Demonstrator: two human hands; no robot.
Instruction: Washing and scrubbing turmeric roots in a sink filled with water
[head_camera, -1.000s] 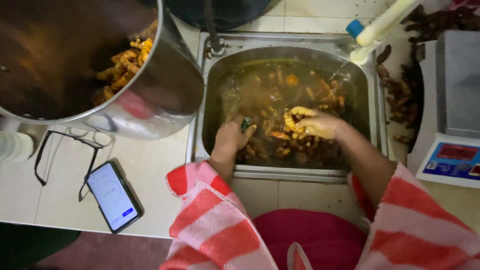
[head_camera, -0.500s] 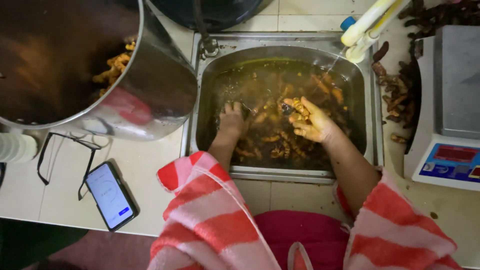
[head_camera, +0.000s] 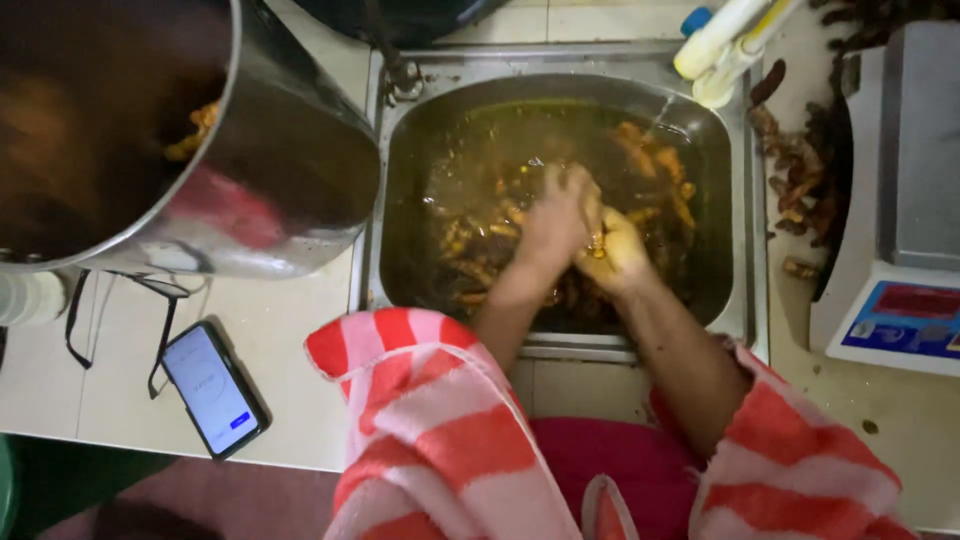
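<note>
Hands met over the middle of the steel sink (head_camera: 745, 300), which was sunk into the far part of the desk (head_camera: 300, 400). We saw the left hand (head_camera: 553, 222) pressed against the right hand (head_camera: 612, 250), both closed together around a small yellow-orange root piece (head_camera: 597, 240) held between them; the frame was blurred there, so we could not make out the fingers one by one. Under the hands lay murky brown-green water (head_camera: 450, 180) with more orange root pieces (head_camera: 655, 165) scattered through it, thickest toward the far right of the basin.

At the desk's far left corner a big steel pot (head_camera: 290, 170) tilted toward the sink, with a few orange pieces inside. Near the front left edge lay a phone (head_camera: 212, 388) with a lit screen, and a pair of glasses (head_camera: 120, 315) just beside it. A scale (head_camera: 905, 250) stood along the right edge, with dark unwashed roots (head_camera: 800, 180) piled between it and the sink. White bottles (head_camera: 725, 40) leaned over the sink's far right corner.
</note>
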